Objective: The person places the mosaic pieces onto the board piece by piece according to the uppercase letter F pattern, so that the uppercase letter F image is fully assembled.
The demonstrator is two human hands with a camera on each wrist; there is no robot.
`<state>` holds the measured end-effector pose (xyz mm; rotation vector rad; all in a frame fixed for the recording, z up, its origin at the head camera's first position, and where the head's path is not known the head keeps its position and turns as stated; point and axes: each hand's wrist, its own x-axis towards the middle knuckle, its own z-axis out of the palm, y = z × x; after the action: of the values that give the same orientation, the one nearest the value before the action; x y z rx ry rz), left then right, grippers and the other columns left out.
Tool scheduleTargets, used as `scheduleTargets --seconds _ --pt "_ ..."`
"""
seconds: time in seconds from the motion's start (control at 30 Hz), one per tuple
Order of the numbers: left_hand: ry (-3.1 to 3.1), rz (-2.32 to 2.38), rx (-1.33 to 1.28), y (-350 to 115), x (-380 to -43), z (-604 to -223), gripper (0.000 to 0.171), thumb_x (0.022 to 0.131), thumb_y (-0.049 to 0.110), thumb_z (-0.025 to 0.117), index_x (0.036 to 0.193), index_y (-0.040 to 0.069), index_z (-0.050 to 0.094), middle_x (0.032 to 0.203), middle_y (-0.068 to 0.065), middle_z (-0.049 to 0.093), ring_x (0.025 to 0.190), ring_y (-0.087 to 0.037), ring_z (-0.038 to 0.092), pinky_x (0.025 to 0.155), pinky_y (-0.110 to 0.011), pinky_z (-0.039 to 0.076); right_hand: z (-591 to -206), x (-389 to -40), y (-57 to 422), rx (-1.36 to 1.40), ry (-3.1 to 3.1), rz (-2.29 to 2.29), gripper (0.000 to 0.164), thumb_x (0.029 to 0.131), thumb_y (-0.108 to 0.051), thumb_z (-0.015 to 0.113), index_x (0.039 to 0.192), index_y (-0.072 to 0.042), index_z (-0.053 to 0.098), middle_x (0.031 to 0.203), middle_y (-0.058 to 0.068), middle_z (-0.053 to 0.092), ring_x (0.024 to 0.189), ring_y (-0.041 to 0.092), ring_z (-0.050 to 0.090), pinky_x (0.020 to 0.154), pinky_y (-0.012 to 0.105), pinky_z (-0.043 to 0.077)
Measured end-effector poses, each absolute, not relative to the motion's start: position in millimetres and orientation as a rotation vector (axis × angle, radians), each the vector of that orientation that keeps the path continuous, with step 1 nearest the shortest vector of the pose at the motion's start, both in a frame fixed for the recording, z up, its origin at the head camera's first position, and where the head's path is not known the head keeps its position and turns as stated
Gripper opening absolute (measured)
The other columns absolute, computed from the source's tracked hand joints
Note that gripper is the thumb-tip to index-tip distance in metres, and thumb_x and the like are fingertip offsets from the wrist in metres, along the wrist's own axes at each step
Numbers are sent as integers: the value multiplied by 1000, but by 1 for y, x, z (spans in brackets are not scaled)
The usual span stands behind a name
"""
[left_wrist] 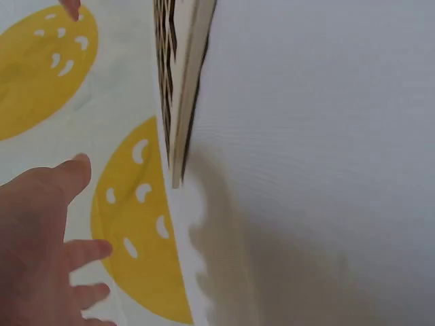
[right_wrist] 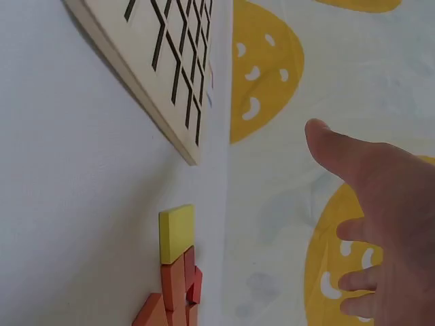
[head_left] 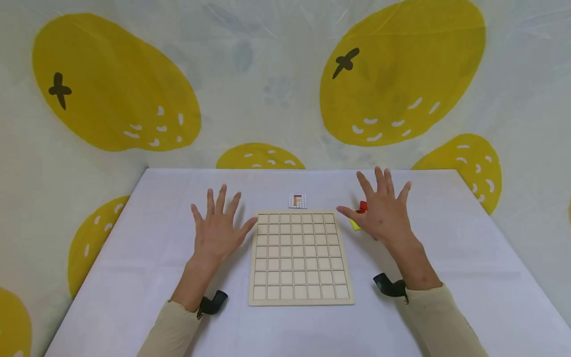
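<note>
A square wooden grid board (head_left: 300, 303) lies flat on the white table, its square cells bare. Left of it, my left hand (head_left: 217, 238) hovers with fingers spread and holds nothing; its thumb is near the board's upper left corner in the head view. My right hand (head_left: 383, 213) is spread too, over the right side, with nothing in it. Beneath that hand sit a yellow block (right_wrist: 178, 233) and several red and orange blocks (right_wrist: 174, 282), partly hidden by it in the head view. Behind the board lies a small printed card (head_left: 298, 200) with a coloured grid pattern.
The table (head_left: 111, 297) has a white cloth and meets a backdrop (head_left: 285, 74) printed with big yellow fruit. A black curved camera mount (head_left: 213, 303) sits at the left wrist, and another black mount (head_left: 390, 286) at the right wrist.
</note>
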<state>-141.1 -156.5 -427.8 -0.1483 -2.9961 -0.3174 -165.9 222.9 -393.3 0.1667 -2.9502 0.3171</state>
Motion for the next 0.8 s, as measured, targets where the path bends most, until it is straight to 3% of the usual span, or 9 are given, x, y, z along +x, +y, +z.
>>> scheduleTargets --seconds 0.17,0.37,0.5,0.8 --pt "-2922 -459 -249 -158 -140 -429 67 101 55 58 156 17 48 172 -11 30 162 -36 23 124 -74 21 -394 -166 230 178 -2959 307 84 92 -57 70 158 -14 43 167 26 28 156 47 23 124 79 6" --pt "-2879 -673 -330 -155 -140 -431 54 100 39 68 145 10 60 160 -14 49 150 -37 45 114 -65 44 -395 -168 241 197 -2925 453 61 94 -40 74 145 -10 57 154 26 47 143 48 40 121 71 25" --pt "-2947 -791 -306 -153 -139 -434 53 101 39 68 146 13 59 160 -11 49 150 -36 45 115 -61 45 -398 -171 248 211 -2919 630 53 95 -31 76 140 -8 62 147 24 55 137 48 48 115 70 35" --pt "-2987 -961 -294 -154 -140 -443 52 99 37 71 145 15 61 158 -10 52 151 -35 44 121 -59 42 -407 -182 263 127 -3065 978 54 100 -31 70 148 -10 56 152 21 50 138 47 46 113 65 47"
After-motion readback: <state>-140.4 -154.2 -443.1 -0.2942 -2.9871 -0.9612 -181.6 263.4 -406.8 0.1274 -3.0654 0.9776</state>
